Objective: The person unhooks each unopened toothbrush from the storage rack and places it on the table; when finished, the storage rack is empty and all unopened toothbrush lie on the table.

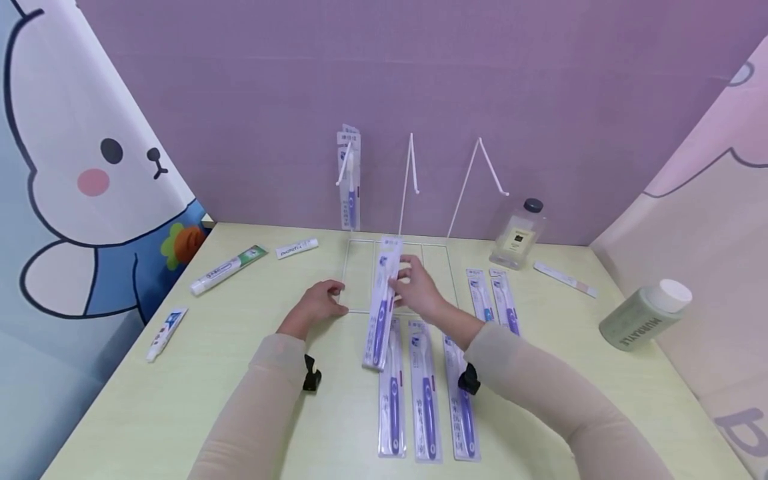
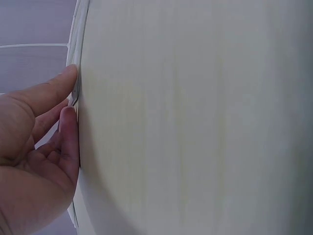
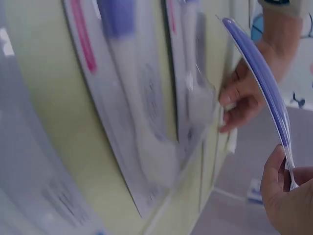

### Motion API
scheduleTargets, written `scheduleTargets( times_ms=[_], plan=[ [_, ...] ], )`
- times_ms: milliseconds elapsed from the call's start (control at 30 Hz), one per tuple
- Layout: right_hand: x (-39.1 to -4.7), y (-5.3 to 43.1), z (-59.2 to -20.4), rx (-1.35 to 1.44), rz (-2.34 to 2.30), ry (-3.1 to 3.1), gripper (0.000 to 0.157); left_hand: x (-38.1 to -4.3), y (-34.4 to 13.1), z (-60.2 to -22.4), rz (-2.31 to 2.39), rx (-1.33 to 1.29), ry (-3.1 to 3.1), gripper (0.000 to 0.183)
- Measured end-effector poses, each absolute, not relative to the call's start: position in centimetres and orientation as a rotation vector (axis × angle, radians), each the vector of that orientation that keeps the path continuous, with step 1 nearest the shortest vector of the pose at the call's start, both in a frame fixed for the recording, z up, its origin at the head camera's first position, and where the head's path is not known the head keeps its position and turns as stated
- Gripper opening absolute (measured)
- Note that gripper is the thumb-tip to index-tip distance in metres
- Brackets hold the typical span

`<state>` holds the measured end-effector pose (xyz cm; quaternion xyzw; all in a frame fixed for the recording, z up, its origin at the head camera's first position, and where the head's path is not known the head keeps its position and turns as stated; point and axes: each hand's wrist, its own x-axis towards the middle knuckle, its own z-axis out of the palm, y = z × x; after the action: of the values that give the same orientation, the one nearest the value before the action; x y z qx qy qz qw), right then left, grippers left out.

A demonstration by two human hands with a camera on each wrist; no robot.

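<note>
My right hand [image 1: 419,287] pinches a packaged purple toothbrush [image 1: 381,313] by its edge, raised and tilted above the table. In the right wrist view the toothbrush pack [image 3: 264,73] stands edge-on between thumb and fingers. On the left, my other hand [image 1: 318,303] grips the front left corner of a white wire rack [image 1: 401,311]; the left wrist view shows its thumb and fingers [image 2: 54,90] around the wire. Three upright prongs rise from the rack's back. Over the left prong hangs a packaged toothbrush [image 1: 350,180], with another apparently behind it.
Several packaged toothbrushes [image 1: 425,393] lie in front of the rack, and two more packs [image 1: 505,300] lie to its right. Toothpaste tubes [image 1: 228,269] are at left. A clear bottle [image 1: 517,237], a flat strip [image 1: 565,279] and a green bottle [image 1: 642,317] are at right.
</note>
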<state>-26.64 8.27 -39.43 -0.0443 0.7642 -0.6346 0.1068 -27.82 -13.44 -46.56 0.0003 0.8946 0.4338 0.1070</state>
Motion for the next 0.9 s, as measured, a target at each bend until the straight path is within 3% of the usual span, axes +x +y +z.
scheduleTargets(
  times_ms=[533,900],
  plan=[
    [-21.5,5.9,-42.7,-0.127,-1.641,2.055,0.063,-27.6,-13.4,-46.5,1.268,-0.008,2.638,0.059],
    [-20.8,5.2,-43.7,-0.099,-1.384,2.16,0.067,-27.7,-13.4,-46.4,1.252,-0.012,2.636,0.058]
  ],
)
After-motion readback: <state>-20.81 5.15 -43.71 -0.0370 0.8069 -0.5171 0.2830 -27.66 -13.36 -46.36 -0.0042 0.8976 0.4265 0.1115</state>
